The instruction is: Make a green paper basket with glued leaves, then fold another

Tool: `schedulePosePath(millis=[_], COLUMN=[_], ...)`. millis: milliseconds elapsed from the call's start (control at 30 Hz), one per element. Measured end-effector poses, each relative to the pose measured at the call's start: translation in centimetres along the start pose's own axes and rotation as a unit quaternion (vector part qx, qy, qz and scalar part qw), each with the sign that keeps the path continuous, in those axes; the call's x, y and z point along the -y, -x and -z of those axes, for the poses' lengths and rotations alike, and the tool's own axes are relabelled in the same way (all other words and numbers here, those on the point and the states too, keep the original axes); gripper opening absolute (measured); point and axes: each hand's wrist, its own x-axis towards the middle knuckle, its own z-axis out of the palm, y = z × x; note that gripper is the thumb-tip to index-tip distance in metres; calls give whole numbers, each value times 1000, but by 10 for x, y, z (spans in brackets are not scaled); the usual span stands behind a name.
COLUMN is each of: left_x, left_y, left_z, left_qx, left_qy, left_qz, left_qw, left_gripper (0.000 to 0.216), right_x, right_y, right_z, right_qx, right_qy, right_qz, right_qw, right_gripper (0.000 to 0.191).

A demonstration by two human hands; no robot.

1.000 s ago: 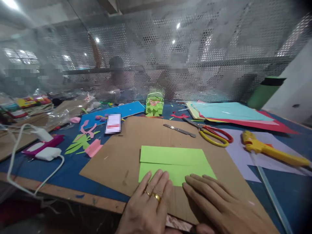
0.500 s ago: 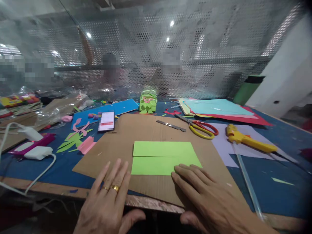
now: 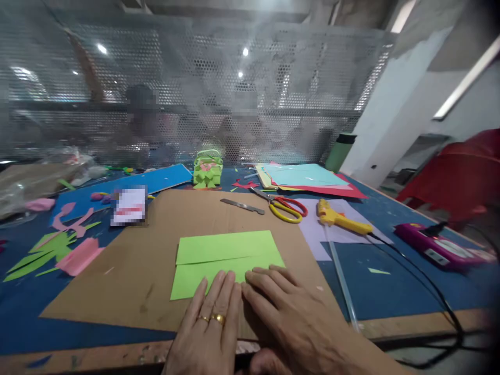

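A bright green sheet of paper, with a flap folded over along its upper half, lies on a brown cardboard sheet. On the paper's lower edge rest the fingertips of my left hand, which wears gold rings. Its fingers are stretched out flat. Close beside it, my right hand lies with extended fingers on the lower right part of the paper. Neither hand grips anything. Beyond the paper are a metal blade and scissors with red and yellow handles.
Right of the cardboard lie a yellow glue gun with a clear glue stick and a purple power strip. Farther back are a small green paper basket, stacked coloured sheets and a green bottle. Green paper scraps lie left.
My left hand has moved right onto the paper's lower edge, closer to my right hand. The view has turned right, bringing the purple power strip into sight.
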Motion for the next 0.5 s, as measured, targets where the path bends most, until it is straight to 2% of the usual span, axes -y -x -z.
schedulePosePath(millis=[100, 200, 267, 367, 500], left_x=[5, 4, 4, 5, -2], left_y=[1, 0, -1, -1, -1], left_z=[3, 2, 1, 1, -3], left_qx=[7, -2, -3, 1, -19], left_qy=[-20, -30, -36, -42, -30], left_qz=[-15, 12, 3, -45, 6], left_qw=[1000, 999, 999, 998, 999], left_gripper=[48, 45, 53, 79, 83], right_x=[0, -1, -4, -13, -22], right_y=[5, 16, 24, 35, 45], right_z=[-3, -4, -3, 1, 16], right_qx=[-16, -38, -36, -37, -73], right_qy=[8, 20, 24, 30, 12], right_qz=[-9, -28, -46, -63, -84], right_qw=[1000, 999, 998, 997, 994], right_gripper=[74, 74, 68, 66, 53])
